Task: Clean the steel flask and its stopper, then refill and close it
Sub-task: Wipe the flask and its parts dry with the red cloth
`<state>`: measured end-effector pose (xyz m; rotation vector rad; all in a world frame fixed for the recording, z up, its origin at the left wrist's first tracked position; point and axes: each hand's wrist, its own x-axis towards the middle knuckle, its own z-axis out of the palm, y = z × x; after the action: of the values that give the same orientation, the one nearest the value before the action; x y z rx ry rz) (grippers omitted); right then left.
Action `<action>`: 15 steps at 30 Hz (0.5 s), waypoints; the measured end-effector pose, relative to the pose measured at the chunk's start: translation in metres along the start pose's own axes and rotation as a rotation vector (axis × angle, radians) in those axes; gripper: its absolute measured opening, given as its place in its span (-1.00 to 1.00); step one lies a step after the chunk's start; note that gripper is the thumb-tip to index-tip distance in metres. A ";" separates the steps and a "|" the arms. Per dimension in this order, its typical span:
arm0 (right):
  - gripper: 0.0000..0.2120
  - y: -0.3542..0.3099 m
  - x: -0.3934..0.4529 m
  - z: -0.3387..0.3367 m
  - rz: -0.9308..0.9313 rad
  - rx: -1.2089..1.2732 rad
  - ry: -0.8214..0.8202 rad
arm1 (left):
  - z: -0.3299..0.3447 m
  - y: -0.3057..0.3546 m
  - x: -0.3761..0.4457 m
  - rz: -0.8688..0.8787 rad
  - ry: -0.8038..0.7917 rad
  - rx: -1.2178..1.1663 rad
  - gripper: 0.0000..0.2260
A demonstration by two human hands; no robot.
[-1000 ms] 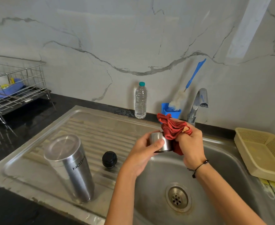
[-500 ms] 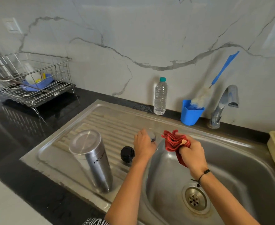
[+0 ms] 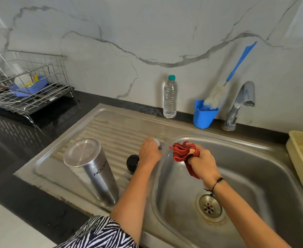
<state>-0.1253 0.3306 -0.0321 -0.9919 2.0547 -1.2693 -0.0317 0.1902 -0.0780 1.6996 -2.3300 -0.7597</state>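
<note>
The upturned steel flask [image 3: 91, 169] looks rigid, smooth and probably slippery, best gripped mid-body; the left hand [image 3: 149, 153] curls over a small steel cup [image 3: 158, 144], and the right hand [image 3: 201, 162] clutches a red cloth [image 3: 182, 153].

Black worktop [image 3: 30, 199] carries steel sink [image 3: 265, 158] with ribbed drainboard [image 3: 114, 129]. On drainboard: steel flask [image 3: 93, 169] inverted, black stopper [image 3: 132, 162], steel cap [image 3: 158, 144] under left hand [image 3: 149, 153]. On worktop: wire rack [image 3: 27, 83], water bottle [image 3: 170, 97], blue cup [image 3: 204, 115], beige basket [image 3: 302, 158].
</note>
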 end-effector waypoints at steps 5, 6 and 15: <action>-0.61 0.002 -0.003 -0.016 0.010 0.032 0.027 | -0.006 0.015 -0.011 0.030 0.040 0.150 -0.38; -0.62 0.002 -0.005 -0.022 0.005 0.034 0.042 | -0.006 0.021 -0.016 0.062 0.049 0.165 -0.35; -0.70 0.038 -0.031 -0.140 0.043 0.026 0.131 | 0.034 0.120 -0.071 0.447 -0.214 0.227 -0.32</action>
<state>-0.2223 0.4393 -0.0062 -0.8690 2.1402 -1.3666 -0.1228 0.2929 -0.0376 1.1327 -2.8903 -0.6329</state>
